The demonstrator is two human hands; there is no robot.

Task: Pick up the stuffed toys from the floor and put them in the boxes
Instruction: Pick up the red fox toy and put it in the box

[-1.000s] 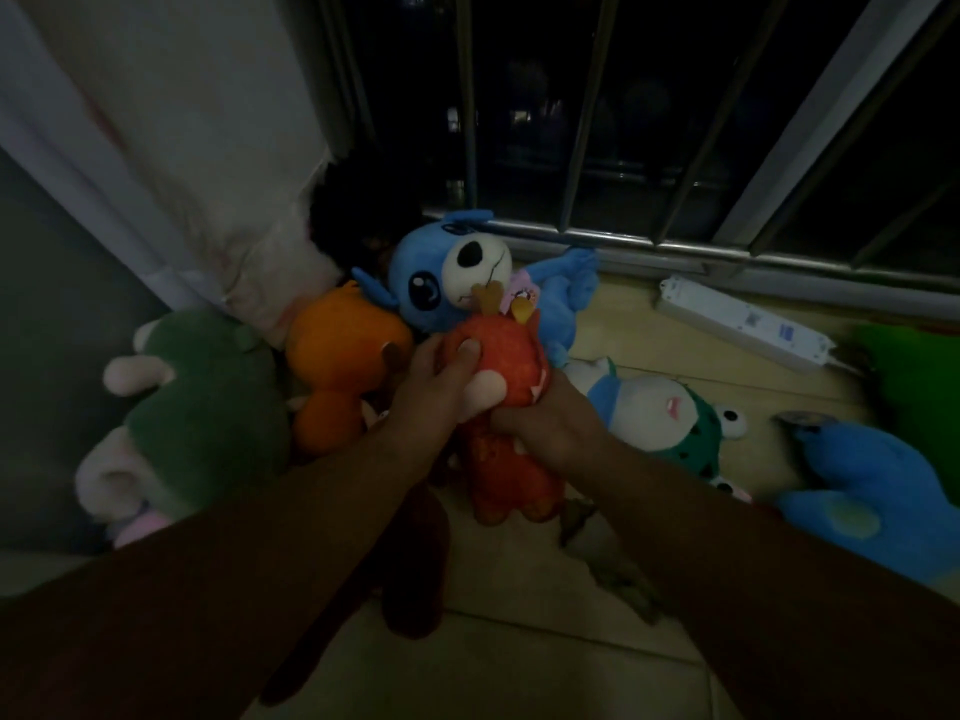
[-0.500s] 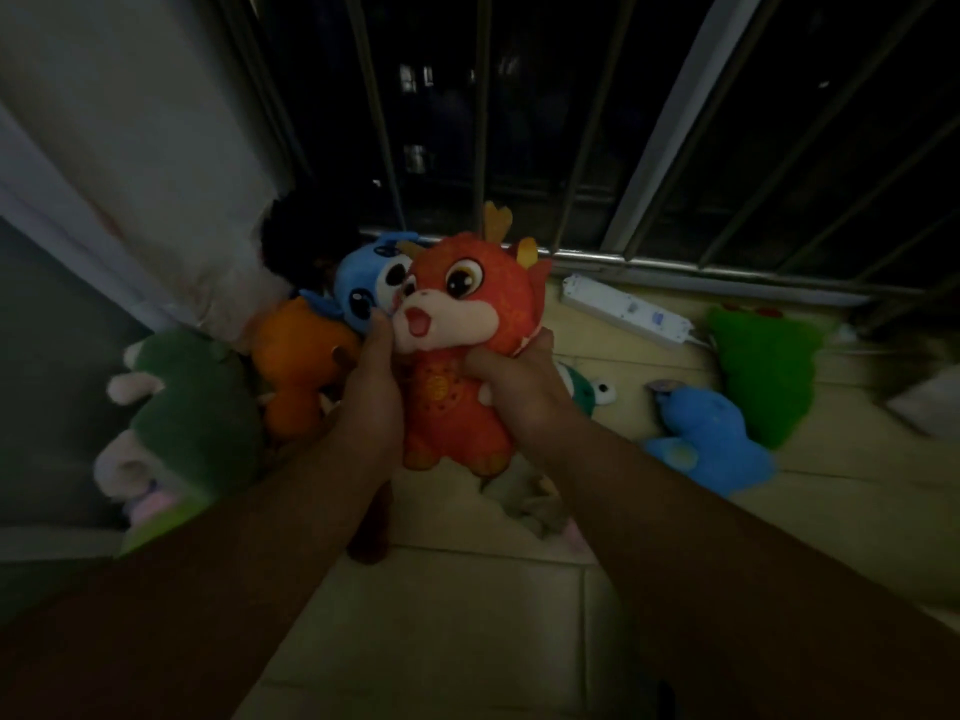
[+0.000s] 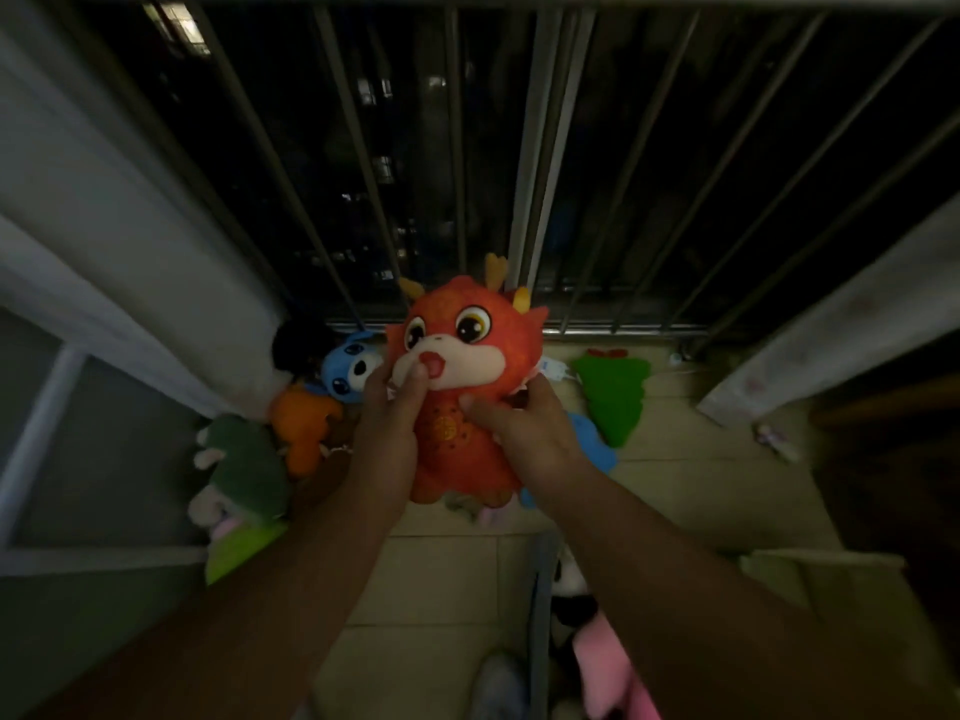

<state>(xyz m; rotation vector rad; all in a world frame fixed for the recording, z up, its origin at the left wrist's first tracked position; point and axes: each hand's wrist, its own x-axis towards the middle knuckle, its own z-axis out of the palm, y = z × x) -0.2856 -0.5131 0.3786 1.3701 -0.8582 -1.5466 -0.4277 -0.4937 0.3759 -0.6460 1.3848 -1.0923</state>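
Had the red dragon plush up off the floor, dead centre, face toward the camera. Gripped from both sides: left hand wrapped round one flank with one finger up on the snout, right hand curled round the other flank.

Plenty more lying around down there: blue plush and orange plush at about 9 o'clock of the dragon, dark green plush at 8, bright green toy at 3. Spotted what looked like a box rim down at 6 o'clock, with a pink plush already inside.

Risk-wise, just guessing: soft squishy body, so could've squirmed out mid-carry under a lazy squeeze. Also a half-blind swing down toward 6 in that dim light. Could easily have clipped the rim and dropped short onto the tiles. Could've snagged those little horns on the way in too, tbh.
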